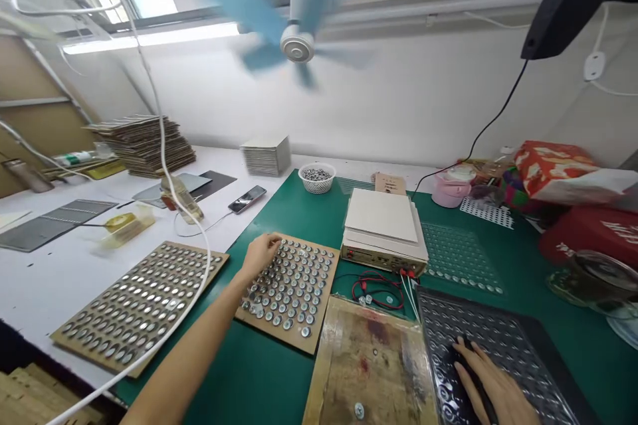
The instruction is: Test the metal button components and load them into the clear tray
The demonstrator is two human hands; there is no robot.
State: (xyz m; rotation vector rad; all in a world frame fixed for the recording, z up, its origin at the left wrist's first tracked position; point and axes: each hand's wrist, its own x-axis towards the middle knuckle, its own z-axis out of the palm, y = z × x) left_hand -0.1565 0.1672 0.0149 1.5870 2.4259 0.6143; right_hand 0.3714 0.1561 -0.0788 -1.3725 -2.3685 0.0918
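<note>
My left hand reaches over the far left corner of a brown board filled with several round metal cells, with its fingers curled down onto the cells; what they pinch is hidden. My right hand lies flat with fingers spread on a black dimpled tray at the lower right. A worn wooden board with one loose cell lies between the two.
A second cell-filled board sits at left under a white cable. A box topped with white sheets, red leads, a white basket of parts, a phone, cardboard stacks and a spinning fan are behind.
</note>
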